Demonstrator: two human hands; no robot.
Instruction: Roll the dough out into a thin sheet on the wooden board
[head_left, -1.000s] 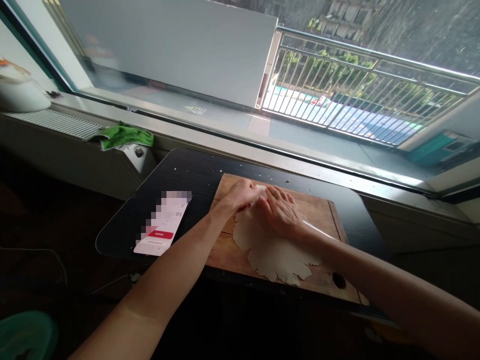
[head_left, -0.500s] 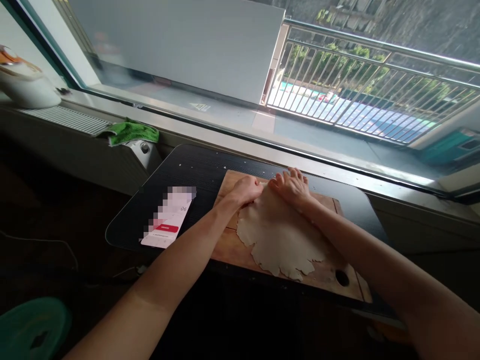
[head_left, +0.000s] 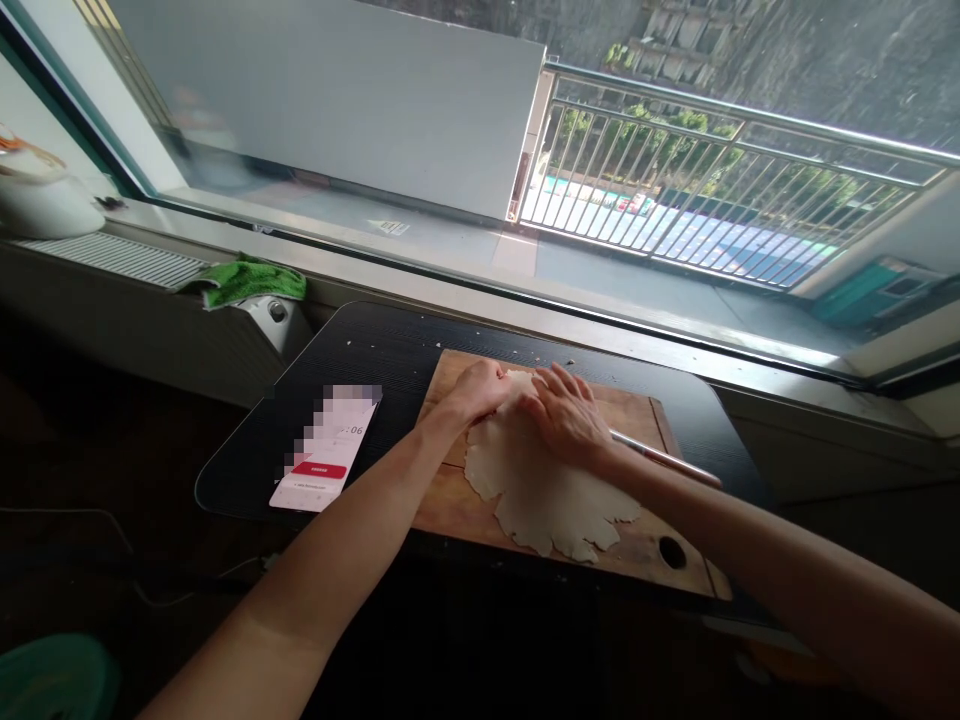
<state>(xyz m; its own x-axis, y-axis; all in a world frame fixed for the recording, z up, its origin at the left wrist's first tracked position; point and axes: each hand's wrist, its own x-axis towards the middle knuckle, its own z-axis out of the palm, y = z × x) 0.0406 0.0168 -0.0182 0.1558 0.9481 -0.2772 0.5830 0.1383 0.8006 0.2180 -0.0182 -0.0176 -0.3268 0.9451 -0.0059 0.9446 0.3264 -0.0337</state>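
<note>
A thin, ragged-edged sheet of dough [head_left: 551, 505] lies on a wooden cutting board [head_left: 457, 500]. My left hand [head_left: 480, 390] is at the dough's far left edge, its fingers curled in and closed on that edge; the fingertips are hidden. Flat on the far part of the dough rests my right hand [head_left: 570, 410], fingers stretched forward and holding nothing. A thin silver rod [head_left: 667, 458] lies on the board just beyond my right forearm, which hides part of it.
The board sits on a black table [head_left: 390, 345] with small white crumbs. A phone [head_left: 319, 470] lies at the table's left. A green cloth [head_left: 251, 283] hangs on a radiator [head_left: 187, 330] beneath the window. A green plastic thing [head_left: 56, 680] is at lower left.
My right hand has come slightly nearer, from the far right edge onto the dough. The silver rod now shows beside my forearm. My left hand keeps its place at the edge. The view has shifted slightly.
</note>
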